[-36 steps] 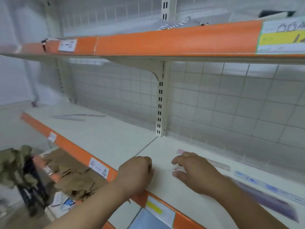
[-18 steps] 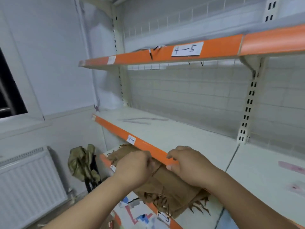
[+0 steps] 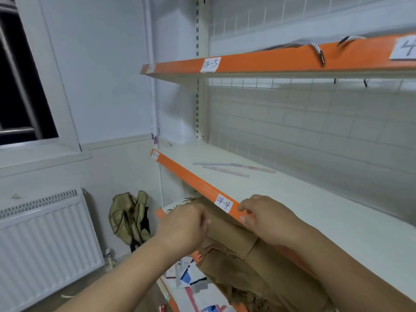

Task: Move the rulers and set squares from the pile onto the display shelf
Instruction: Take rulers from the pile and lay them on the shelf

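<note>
Both hands are at the front edge of the display shelf [image 3: 304, 206], close to the spot where its orange strip carries the label 04-4 [image 3: 223, 203]. The left hand [image 3: 183, 225] shows only its back, with the fingers curled under. The right hand [image 3: 269, 218] bends thumb and forefinger toward the strip. Either one may be pinching something thin and clear, but I cannot tell, since no item shows between them.

Two pale rulers [image 3: 226, 170] already lie flat on the shelf toward its left end. They sit side by side, roughly along the front edge, and well apart from the hands. Laid lengthwise like this they stay put and read easily from the front.

Below the front edge, on the lower shelf, a brown fringed cloth [image 3: 236, 260] covers part of a scatter of white, blue and red pieces [image 3: 191, 275]. That scatter is probably the pile to draw from. With the hands this low and this close to the cloth, I judge the step in hand to be a reach for the next item, so most of the task remains.
</note>
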`<state>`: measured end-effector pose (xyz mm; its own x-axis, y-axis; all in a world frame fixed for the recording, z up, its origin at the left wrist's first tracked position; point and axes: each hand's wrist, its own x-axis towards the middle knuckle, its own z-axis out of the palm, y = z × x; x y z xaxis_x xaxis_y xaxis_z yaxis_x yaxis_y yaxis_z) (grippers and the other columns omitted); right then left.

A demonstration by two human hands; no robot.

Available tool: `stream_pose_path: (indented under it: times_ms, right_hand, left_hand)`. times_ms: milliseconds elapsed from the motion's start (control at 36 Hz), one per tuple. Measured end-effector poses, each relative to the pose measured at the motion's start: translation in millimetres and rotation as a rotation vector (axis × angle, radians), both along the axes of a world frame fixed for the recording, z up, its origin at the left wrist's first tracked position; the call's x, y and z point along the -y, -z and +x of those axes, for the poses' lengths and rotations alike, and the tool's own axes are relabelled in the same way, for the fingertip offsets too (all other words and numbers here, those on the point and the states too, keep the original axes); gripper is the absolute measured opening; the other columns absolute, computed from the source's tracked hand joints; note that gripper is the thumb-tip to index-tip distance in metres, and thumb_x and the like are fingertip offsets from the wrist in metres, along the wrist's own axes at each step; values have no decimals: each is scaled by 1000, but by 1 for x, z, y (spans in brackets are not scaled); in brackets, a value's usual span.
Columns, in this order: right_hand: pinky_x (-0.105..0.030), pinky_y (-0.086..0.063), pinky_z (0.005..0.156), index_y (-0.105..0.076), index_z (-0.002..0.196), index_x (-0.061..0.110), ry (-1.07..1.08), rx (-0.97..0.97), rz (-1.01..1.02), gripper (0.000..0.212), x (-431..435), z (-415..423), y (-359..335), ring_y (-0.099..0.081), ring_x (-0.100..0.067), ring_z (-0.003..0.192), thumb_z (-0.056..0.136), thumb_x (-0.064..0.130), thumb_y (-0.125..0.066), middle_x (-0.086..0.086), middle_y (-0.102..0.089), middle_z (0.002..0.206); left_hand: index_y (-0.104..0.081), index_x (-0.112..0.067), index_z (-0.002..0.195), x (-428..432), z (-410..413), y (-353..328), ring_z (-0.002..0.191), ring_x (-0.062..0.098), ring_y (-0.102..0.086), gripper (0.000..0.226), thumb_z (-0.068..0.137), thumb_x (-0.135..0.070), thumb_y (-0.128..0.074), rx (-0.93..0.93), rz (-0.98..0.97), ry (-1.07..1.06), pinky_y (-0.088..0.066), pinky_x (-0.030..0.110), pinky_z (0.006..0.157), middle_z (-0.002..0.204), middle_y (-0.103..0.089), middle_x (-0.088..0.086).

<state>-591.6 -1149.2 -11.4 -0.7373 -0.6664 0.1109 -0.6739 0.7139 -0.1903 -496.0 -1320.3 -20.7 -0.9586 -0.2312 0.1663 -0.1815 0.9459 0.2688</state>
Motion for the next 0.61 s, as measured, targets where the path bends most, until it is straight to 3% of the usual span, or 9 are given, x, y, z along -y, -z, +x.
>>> stream_pose_path:
  times_ms: [111,250,500,611]
  right_hand:
    - [-30,-41,93,-52,126,30,6,12,-19,30,32,-50,5,-47,-14,114,97,34,-42,5,-53,121]
    - [-31,-40,97,-51,127,29,-8,40,-4,32,69,-110,8,-47,-14,116,97,35,-43,6,-51,126]
    - [-28,-40,94,-52,126,29,30,71,21,31,100,-193,17,-50,-12,116,96,36,-46,7,-52,125]
    - [-27,-42,82,-55,120,28,85,62,43,27,101,-223,33,-53,-13,109,96,31,-44,7,-54,113]
  left_hand:
    - [-62,-21,94,30,-31,-2,89,16,-61,24,96,-38,-45,25,-9,-37,-52,37,82,94,-65,-4]
    - [-61,-20,95,70,-80,-16,89,16,-61,23,96,-38,-45,-7,-29,-75,-52,31,76,95,-65,-4]
    - [-58,-19,92,107,-163,-16,84,17,-58,20,96,-34,-44,-17,-22,-75,-39,26,63,88,-61,-4]
    - [-59,-22,99,115,-189,-11,92,14,-58,21,97,-36,-43,-9,-17,-74,-35,25,64,97,-62,-6]
